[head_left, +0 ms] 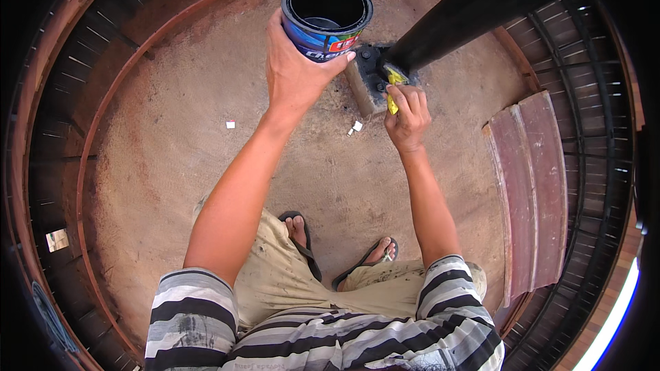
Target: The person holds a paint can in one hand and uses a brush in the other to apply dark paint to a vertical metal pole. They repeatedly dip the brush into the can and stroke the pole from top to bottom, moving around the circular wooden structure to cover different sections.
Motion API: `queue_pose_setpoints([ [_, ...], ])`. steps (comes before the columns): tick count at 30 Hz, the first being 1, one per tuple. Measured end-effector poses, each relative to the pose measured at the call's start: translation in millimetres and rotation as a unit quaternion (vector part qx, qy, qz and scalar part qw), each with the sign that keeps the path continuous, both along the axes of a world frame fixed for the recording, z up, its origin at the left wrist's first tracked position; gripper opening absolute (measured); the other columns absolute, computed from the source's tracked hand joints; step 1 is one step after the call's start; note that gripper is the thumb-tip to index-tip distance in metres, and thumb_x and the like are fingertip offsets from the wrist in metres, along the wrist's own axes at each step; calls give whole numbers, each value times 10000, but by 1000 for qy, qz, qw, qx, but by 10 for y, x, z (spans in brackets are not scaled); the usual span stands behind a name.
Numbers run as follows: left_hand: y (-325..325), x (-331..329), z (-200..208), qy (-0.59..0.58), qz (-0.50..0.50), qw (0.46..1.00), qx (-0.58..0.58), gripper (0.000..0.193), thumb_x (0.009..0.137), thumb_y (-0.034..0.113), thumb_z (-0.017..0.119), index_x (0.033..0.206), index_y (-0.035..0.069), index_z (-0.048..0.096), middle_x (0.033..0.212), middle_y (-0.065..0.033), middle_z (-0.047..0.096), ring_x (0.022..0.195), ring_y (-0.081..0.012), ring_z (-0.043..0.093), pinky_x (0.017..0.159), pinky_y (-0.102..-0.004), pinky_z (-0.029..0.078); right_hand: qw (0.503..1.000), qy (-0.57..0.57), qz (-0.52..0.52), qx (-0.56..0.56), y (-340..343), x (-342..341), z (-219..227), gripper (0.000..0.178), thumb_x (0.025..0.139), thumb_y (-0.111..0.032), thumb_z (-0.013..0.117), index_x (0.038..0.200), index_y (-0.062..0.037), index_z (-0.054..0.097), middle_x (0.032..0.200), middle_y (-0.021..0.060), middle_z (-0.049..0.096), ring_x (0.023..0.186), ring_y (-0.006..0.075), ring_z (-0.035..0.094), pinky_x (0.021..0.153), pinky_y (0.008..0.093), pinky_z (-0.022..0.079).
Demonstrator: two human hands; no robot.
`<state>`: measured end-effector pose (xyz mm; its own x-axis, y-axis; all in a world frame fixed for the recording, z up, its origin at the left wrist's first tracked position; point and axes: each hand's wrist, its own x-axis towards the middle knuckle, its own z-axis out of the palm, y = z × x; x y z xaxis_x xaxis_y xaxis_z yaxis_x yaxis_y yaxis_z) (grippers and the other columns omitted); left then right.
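Observation:
My left hand [295,72] is wrapped round an open paint can [313,40], blue with a colourful label and black paint inside. It holds the can tilted slightly, above the ground. In my right hand [410,113] is a paintbrush [394,99] with a yellow handle, pinched between thumb and fingers. The brush's tip reaches the foot of a thick black post [467,20], where its bristles are hard to make out. Under the post, a black bolted base plate [370,60] sits on a concrete block [363,93].
Reddish-brown sheets [529,192] lie on the ground at the right. Small white scraps [357,126] are near the block, and another white scrap [230,124] lies farther left. My sandalled feet [377,253] stand on the dirt ground [158,199]. Dark slatted fencing [62,110] runs along the sides.

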<state>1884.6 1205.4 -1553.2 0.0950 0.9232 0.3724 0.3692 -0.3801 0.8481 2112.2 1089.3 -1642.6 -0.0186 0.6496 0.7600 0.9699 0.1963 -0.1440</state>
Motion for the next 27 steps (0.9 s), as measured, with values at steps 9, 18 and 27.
queue_pose_setpoints([
  [9, -102, -276, 264, 58, 29, 998, 8, 1203, 696, 403, 1039, 1591, 23, 332, 1507, -242, 546, 1404, -368, 590, 1190, -478, 495, 994, 29, -30, 98, 64, 338, 1144, 262, 824, -80, 876, 1068, -134, 794, 965, 11, 769, 875, 211, 730, 717, 352, 586],
  [18, 3, -377, 201, 21, 29, 999, 21, 1227, 691, 371, 1056, 1616, 19, 330, 1521, -222, 530, 1419, -339, 568, 1220, -467, 455, 961, -185, 47, 201, -96, 563, 1727, 335, 783, -97, 921, 1097, -107, 806, 1076, 59, 784, 995, 246, 771, 799, 337, 638],
  [27, -63, -312, 279, 52, 27, 997, 50, 1073, 748, 235, 1037, 1584, 15, 401, 1520, -195, 561, 1391, -283, 595, 1211, -424, 470, 997, 35, 34, -59, -396, 1008, 40, 239, 884, -81, 796, 1119, -110, 766, 1016, 44, 755, 945, 241, 747, 829, 342, 637],
])
